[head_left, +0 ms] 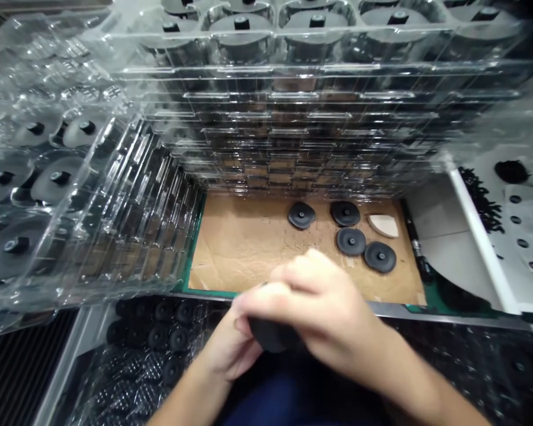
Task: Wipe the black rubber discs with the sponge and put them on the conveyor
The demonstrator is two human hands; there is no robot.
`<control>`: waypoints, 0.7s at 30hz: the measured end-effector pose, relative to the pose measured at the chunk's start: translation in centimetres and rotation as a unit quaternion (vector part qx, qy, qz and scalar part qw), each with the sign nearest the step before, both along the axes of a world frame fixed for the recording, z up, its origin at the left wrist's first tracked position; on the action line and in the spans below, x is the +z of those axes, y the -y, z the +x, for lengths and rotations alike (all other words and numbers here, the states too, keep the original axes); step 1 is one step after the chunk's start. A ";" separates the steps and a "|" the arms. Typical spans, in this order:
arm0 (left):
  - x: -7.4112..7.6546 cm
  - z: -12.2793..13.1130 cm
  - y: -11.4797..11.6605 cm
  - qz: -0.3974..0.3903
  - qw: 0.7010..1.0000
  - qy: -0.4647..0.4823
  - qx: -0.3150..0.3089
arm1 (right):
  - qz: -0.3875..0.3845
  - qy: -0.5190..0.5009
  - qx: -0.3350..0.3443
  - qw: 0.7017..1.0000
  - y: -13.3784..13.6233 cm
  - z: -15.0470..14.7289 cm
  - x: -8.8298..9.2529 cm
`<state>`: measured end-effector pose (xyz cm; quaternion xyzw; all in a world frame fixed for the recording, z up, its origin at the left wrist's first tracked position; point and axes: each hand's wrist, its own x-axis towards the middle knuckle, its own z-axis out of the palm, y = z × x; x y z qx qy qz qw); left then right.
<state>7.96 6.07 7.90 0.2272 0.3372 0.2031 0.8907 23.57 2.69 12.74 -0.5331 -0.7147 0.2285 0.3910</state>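
Observation:
Both my hands meet low in the middle of the view, closed around a dark round part. My right hand lies on top with its fingers curled over the part. Beneath it, my left hand cups the part from the left. Just beyond the hands lies a brown cardboard sheet on a green mat. Several black disc parts rest on the cardboard at the right, beside a pale wedge-shaped piece.
Tall stacks of clear plastic trays holding grey discs rise behind the cardboard, and more trays lean at the left. A tray of black parts sits below left. A white bin with black pieces stands at the right.

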 end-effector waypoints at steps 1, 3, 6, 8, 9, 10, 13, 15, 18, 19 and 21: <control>0.0 -0.1 0.0 -0.009 1.000 0.016 0.008 | -0.034 -0.013 -0.042 0.998 -0.3 0.6 -0.6; 0.0 -0.3 0.1 -0.035 0.997 0.064 0.021 | -0.120 -0.016 -0.150 0.981 -1.0 1.8 -2.6; 0.0 -0.9 0.1 -0.081 0.990 0.110 0.032 | -0.197 -0.003 -0.189 0.962 -1.0 2.4 -7.1; -0.2 -1.3 0.1 -0.104 0.987 0.123 0.024 | -0.191 -0.011 -0.178 0.965 -0.3 1.7 -10.2; -0.3 -1.4 0.1 -0.114 0.984 0.134 0.017 | -0.184 -0.016 -0.187 0.965 0.2 1.1 -11.4; -0.4 -1.5 0.1 -0.122 0.981 0.148 0.012 | -0.177 -0.022 -0.202 0.963 0.7 0.6 -12.3; -0.5 -1.6 0.0 -0.138 0.974 0.178 0.018 | -0.158 -0.049 -0.245 0.955 1.6 -0.2 -12.6; -0.4 -1.6 -0.2 -0.138 0.973 0.183 0.026 | -0.151 -0.074 -0.249 0.954 1.7 -0.2 -11.2; -0.1 -1.5 -0.3 -0.126 0.974 0.189 0.018 | -0.147 -0.112 -0.227 0.956 1.6 -0.4 -8.7; -0.1 -1.6 -0.3 -0.120 0.974 0.190 0.014 | -0.147 -0.124 -0.217 0.957 1.6 -0.6 -8.2; -0.1 -1.7 -0.1 -0.082 0.981 0.178 0.016 | -0.147 -0.145 -0.201 0.958 1.6 -1.2 -7.9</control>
